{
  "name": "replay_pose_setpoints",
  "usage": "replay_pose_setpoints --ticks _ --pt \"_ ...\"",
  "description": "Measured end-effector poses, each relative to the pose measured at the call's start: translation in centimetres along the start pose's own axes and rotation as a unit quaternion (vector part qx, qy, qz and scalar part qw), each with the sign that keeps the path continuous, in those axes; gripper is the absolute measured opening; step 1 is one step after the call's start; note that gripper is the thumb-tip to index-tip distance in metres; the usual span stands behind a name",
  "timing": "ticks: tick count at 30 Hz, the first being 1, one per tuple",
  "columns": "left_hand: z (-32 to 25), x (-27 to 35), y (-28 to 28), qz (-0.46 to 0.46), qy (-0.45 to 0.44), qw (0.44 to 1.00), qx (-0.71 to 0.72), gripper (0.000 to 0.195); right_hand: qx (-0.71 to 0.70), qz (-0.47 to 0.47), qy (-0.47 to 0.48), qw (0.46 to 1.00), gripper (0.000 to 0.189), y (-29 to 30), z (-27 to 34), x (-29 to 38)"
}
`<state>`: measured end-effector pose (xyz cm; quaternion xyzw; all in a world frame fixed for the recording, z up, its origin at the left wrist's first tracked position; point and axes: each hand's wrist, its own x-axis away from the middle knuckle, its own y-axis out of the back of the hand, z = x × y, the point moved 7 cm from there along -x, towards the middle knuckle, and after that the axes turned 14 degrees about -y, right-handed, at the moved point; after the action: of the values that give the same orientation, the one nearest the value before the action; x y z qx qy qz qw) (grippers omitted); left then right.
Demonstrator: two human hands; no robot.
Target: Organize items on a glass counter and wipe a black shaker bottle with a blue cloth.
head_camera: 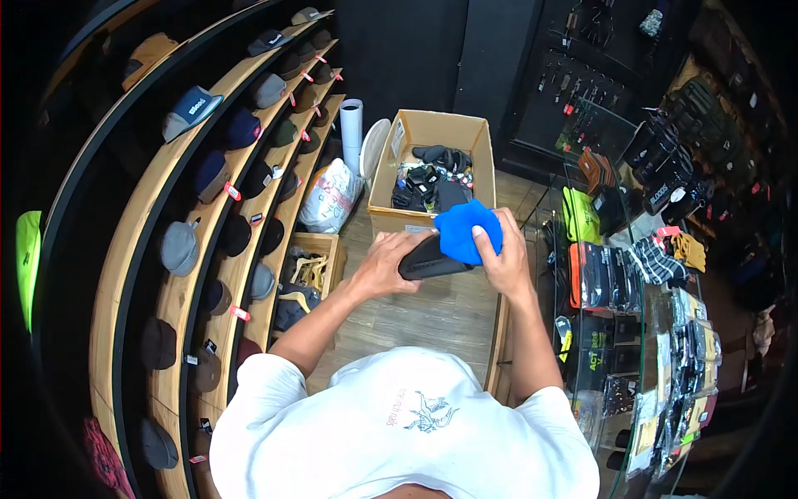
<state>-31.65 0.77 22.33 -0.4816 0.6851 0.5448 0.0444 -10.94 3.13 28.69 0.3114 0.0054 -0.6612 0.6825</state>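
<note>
My left hand (385, 262) grips a black oblong object (429, 259), possibly a case, by its left end. Bunched in my right hand (510, 261) is a bright blue cloth (461, 232), pressed against the object's right end with the thumb on top. The cloth hides that end, so its full shape cannot be told. Just beyond my hands stands an open cardboard box (383, 198) on the floor. Inside it lie several black items (421, 179) over a layer of small colourful things, too small to make out.
Curved wooden shelves (134, 206) with caps line the left. Below them sit a wooden crate (340, 259) of hangers, a white plastic bag (333, 196) and a white roll (351, 134). On the right, a glass display counter (637, 374) holds packaged goods close to my right arm.
</note>
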Motion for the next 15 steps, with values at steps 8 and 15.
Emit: replay_pose_setpoints --ticks 8,15 --pt "0.1 0.7 -0.2 0.04 -0.006 0.999 -0.023 0.097 0.036 0.19 0.005 0.981 0.04 1.8 -0.2 -0.3" --pt "-0.4 0.4 -1.3 0.054 0.001 0.996 -0.077 0.102 0.071 0.176 -0.067 0.98 0.04 1.7 -2.3 -0.3"
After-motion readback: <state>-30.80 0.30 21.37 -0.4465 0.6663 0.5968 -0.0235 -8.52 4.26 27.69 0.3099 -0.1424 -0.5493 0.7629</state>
